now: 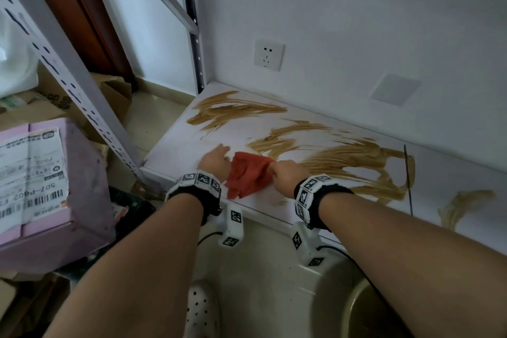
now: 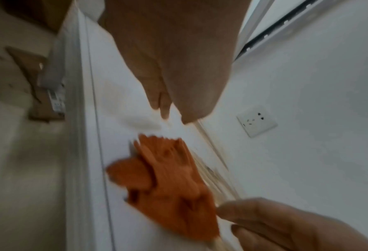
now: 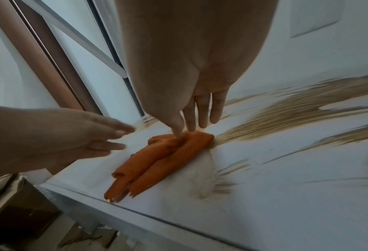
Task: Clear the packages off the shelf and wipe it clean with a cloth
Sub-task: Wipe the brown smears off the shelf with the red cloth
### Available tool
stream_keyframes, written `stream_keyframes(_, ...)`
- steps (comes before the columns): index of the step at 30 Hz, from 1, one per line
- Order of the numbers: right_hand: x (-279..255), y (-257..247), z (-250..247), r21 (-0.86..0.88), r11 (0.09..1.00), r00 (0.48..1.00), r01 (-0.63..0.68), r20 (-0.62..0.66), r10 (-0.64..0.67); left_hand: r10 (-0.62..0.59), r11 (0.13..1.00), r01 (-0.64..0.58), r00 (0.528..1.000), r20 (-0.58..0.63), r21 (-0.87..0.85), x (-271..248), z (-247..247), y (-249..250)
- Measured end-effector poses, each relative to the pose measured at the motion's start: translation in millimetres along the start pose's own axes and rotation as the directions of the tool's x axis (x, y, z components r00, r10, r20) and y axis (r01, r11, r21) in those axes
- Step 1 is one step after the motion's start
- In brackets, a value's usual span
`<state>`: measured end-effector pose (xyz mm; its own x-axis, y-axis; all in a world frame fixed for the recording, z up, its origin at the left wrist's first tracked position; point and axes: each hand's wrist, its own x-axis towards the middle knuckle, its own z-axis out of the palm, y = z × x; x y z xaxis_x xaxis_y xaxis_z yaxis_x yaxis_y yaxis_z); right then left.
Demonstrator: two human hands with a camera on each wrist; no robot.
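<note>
Centre frame, pinching a bunched orange cloth with right hand on the brown-smeared white shelf, left hand flat-fingered just beside it, holding nothing.

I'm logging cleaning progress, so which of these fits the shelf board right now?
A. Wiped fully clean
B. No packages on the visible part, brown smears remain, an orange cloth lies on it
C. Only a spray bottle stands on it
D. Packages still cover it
B: the visible shelf board carries no packages, brown smears streak it, and the right hand pinches the orange cloth lying on it.
</note>
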<state>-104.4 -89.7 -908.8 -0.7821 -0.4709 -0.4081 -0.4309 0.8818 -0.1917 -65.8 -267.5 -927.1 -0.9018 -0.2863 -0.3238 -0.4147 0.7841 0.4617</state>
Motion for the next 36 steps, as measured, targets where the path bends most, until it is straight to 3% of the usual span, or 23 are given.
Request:
stream_keyframes(2, 7, -4, 5, 0.045, 0.998, 0.999, 0.036, -0.030, -0.035, -0.160, 0.975, 0.164, 0.986, -0.036, 0.152, 1, -14, -22)
stream_keyframes(4, 15, -10, 10, 0.054, 0.996, 0.996, 0.074, -0.044, -0.072, -0.230, 0.931, 0.221, 0.973, -0.001, 0.289, -4, -18, -34)
stream_keyframes(8, 28, -19, 22, 0.015, 0.994, 0.993, 0.111, -0.031, -0.111, -0.240, 0.893, 0.204, 0.970, 0.040, 0.402, -6, -6, -37)
stream_keyframes(15, 50, -34, 35, -0.006, 1.000, 0.989, 0.011, 0.145, -0.010, -0.265, 0.864, 0.224, 0.964, 0.029, 0.452, 5, 3, -43)
stream_keyframes(18, 59, -40, 39, -0.029, 1.000, 0.987, 0.001, 0.161, 0.003, -0.258, 0.874, 0.223, 0.966, 0.025, 0.432, 5, 11, -46)
stream_keyframes(22, 61, -52, 33, -0.062, 0.991, 0.972, 0.122, 0.212, -0.106, -0.248, 0.877, 0.221, 0.969, 0.008, 0.427, 3, 11, -45)
stream_keyframes(26, 38, -44, 34, -0.052, 0.946, 0.914, 0.321, 0.279, -0.294, -0.250, 0.877, 0.233, 0.968, -0.017, 0.420, 4, 8, -38)
stream_keyframes(28, 26, -21, 36, -0.011, 0.955, 0.919, 0.296, 0.277, -0.282, -0.256, 0.880, 0.243, 0.966, -0.023, 0.407, 3, 7, -38)
stream_keyframes(31, 22, 11, 28, 0.016, 0.988, 0.962, 0.156, 0.224, -0.156, -0.265, 0.871, 0.240, 0.964, -0.001, 0.429, 5, 4, -42)
stream_keyframes(36, 51, 0, 15, -0.033, 0.999, 0.970, 0.028, 0.241, -0.019, -0.283, 0.867, 0.228, 0.957, 0.060, 0.442, 11, 6, -54)
